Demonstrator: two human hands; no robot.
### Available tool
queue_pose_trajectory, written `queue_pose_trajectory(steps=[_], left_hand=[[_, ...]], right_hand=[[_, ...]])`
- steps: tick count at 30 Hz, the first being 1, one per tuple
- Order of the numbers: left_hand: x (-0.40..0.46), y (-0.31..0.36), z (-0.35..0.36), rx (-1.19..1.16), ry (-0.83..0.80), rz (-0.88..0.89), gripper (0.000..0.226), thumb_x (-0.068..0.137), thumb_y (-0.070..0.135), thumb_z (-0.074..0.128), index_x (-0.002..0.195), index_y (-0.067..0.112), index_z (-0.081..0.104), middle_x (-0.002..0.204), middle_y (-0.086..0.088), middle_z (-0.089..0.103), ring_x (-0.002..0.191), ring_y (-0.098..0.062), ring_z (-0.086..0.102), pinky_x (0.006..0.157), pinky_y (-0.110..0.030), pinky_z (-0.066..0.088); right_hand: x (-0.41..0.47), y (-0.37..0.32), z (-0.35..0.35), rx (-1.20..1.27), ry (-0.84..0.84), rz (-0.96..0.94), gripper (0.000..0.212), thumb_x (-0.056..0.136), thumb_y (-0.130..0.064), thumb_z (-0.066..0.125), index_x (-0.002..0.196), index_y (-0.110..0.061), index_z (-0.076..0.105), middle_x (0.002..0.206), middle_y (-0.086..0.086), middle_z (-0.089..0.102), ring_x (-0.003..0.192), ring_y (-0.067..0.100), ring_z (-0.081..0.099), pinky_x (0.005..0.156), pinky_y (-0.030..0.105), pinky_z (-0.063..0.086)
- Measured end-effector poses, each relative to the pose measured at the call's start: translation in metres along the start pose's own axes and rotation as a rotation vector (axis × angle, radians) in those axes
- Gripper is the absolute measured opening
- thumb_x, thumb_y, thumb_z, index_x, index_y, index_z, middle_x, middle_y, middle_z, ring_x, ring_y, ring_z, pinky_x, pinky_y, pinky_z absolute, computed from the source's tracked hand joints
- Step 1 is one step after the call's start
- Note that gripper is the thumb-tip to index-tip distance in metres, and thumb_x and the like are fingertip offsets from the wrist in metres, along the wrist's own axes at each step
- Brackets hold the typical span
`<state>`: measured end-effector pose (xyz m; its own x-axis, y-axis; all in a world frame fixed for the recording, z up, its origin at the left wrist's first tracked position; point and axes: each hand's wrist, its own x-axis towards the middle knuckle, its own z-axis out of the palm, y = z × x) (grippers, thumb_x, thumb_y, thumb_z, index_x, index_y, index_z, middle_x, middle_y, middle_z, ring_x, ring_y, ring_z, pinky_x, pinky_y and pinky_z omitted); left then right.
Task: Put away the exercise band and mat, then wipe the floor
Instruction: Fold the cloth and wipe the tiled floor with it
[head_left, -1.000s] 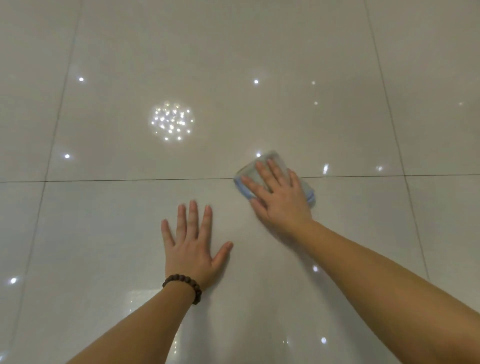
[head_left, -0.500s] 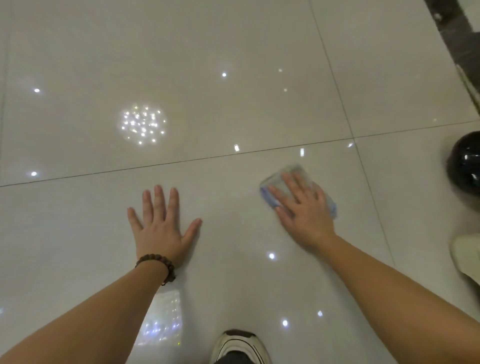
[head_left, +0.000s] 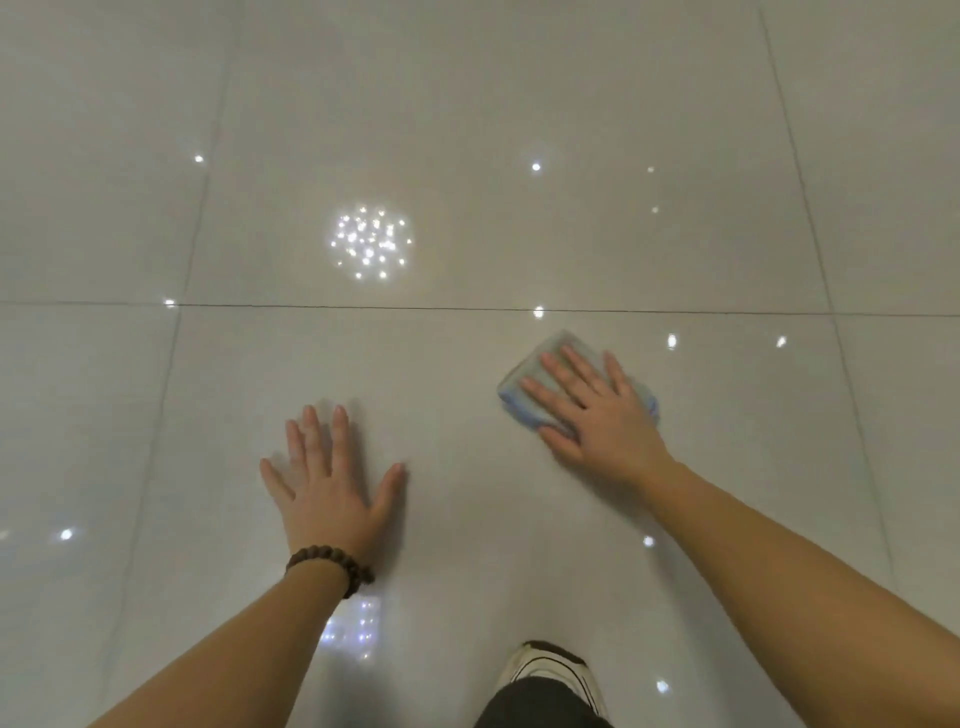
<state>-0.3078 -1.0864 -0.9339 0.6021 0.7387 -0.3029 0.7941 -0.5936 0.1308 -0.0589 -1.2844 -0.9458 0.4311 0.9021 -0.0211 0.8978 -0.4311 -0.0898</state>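
Right hand (head_left: 597, 415) lies flat, fingers straight and spread, pressing a folded pale blue cloth (head_left: 524, 384) onto the glossy tile floor (head_left: 467, 130), just this side of a grout line (head_left: 363, 307). Most of the cloth is hidden under the palm; only its left end and a far corner show. Left hand (head_left: 327, 483) is open, palm down on the tile, well apart from the cloth, a bead bracelet (head_left: 332, 564) at the wrist. A shoe (head_left: 550, 670) and dark trouser leg are cut off at the bottom edge. Band and mat out of frame.
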Motion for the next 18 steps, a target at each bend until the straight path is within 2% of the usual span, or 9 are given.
queue_pose_trajectory(steps=[4, 6, 8, 11, 12, 13, 14, 17, 18], left_hand=[[-0.029, -0.073, 0.002, 0.018, 0.003, -0.311, 0.095, 0.08, 0.079, 0.003, 0.153, 0.019, -0.009, 0.16, -0.006, -0.011, 0.146, -0.021, -0.016, 0.114, -0.059, -0.003], [-0.031, -0.086, 0.005, 0.017, -0.018, -0.371, 0.095, 0.079, 0.08, -0.002, 0.151, 0.02, -0.016, 0.159, -0.007, -0.019, 0.145, -0.022, -0.021, 0.114, -0.06, -0.003], [-0.03, -0.088, 0.007, 0.013, -0.016, -0.374, 0.093, 0.079, 0.08, -0.002, 0.15, 0.022, -0.019, 0.158, -0.006, -0.023, 0.144, -0.022, -0.024, 0.113, -0.061, -0.006], [-0.03, -0.088, 0.009, -0.009, 0.018, -0.363, 0.092, 0.083, 0.079, 0.007, 0.152, 0.022, -0.014, 0.158, -0.006, -0.02, 0.144, -0.024, -0.023, 0.113, -0.062, -0.006], [-0.03, -0.089, 0.009, -0.01, 0.022, -0.362, 0.091, 0.083, 0.078, 0.009, 0.152, 0.022, -0.013, 0.159, -0.006, -0.019, 0.145, -0.024, -0.022, 0.113, -0.062, -0.005], [-0.03, -0.09, 0.01, -0.012, 0.025, -0.361, 0.091, 0.084, 0.078, 0.01, 0.152, 0.022, -0.013, 0.159, -0.006, -0.018, 0.145, -0.025, -0.021, 0.112, -0.063, -0.005], [-0.03, -0.09, 0.01, -0.017, 0.029, -0.359, 0.091, 0.084, 0.078, 0.011, 0.152, 0.022, -0.013, 0.159, -0.007, -0.016, 0.145, -0.025, -0.019, 0.112, -0.063, -0.005], [-0.029, -0.089, 0.009, -0.026, 0.02, -0.347, 0.091, 0.084, 0.078, 0.009, 0.151, 0.021, -0.014, 0.159, -0.007, -0.016, 0.146, -0.026, -0.019, 0.112, -0.063, -0.006], [-0.028, -0.089, 0.008, -0.029, 0.019, -0.346, 0.091, 0.084, 0.078, 0.009, 0.152, 0.021, -0.013, 0.159, -0.008, -0.016, 0.146, -0.026, -0.018, 0.112, -0.063, -0.006]], right_hand=[[0.02, 0.016, -0.011, 0.116, 0.106, 1.024, 0.058, 0.093, -0.051, 0.03, 0.148, -0.036, 0.022, 0.159, 0.005, 0.014, 0.146, 0.025, 0.001, 0.112, 0.055, 0.005], [0.062, -0.032, -0.017, 0.212, 0.085, 1.288, 0.057, 0.095, -0.048, 0.03, 0.149, -0.035, 0.017, 0.159, 0.004, 0.006, 0.146, 0.028, -0.001, 0.112, 0.054, 0.004], [0.098, -0.1, -0.01, 0.181, 0.052, 0.982, 0.057, 0.094, -0.047, 0.031, 0.149, -0.035, 0.02, 0.159, 0.005, 0.01, 0.146, 0.028, 0.003, 0.112, 0.053, 0.007], [0.103, -0.172, 0.012, 0.056, -0.027, -0.147, 0.052, 0.092, -0.049, 0.036, 0.143, -0.037, 0.035, 0.154, 0.005, 0.028, 0.144, 0.026, 0.02, 0.111, 0.051, 0.02], [0.11, -0.165, 0.013, 0.01, -0.061, -0.423, 0.05, 0.092, -0.049, 0.038, 0.141, -0.039, 0.037, 0.153, 0.003, 0.031, 0.143, 0.025, 0.023, 0.111, 0.05, 0.021], [0.123, -0.146, 0.013, -0.018, -0.055, -0.536, 0.049, 0.093, -0.05, 0.038, 0.141, -0.04, 0.036, 0.153, 0.002, 0.031, 0.143, 0.023, 0.023, 0.111, 0.05, 0.021], [0.137, -0.129, 0.01, -0.034, -0.041, -0.436, 0.05, 0.093, -0.051, 0.036, 0.142, -0.041, 0.034, 0.154, 0.001, 0.029, 0.143, 0.022, 0.021, 0.112, 0.051, 0.021], [0.178, -0.113, -0.002, 0.15, -0.013, 0.591, 0.053, 0.096, -0.049, 0.028, 0.147, -0.04, 0.021, 0.159, 0.001, 0.01, 0.146, 0.022, 0.002, 0.114, 0.053, 0.011], [0.184, -0.135, -0.004, 0.171, -0.022, 0.765, 0.053, 0.097, -0.047, 0.028, 0.149, -0.037, 0.019, 0.16, 0.002, 0.007, 0.146, 0.025, 0.0, 0.114, 0.053, 0.008]])
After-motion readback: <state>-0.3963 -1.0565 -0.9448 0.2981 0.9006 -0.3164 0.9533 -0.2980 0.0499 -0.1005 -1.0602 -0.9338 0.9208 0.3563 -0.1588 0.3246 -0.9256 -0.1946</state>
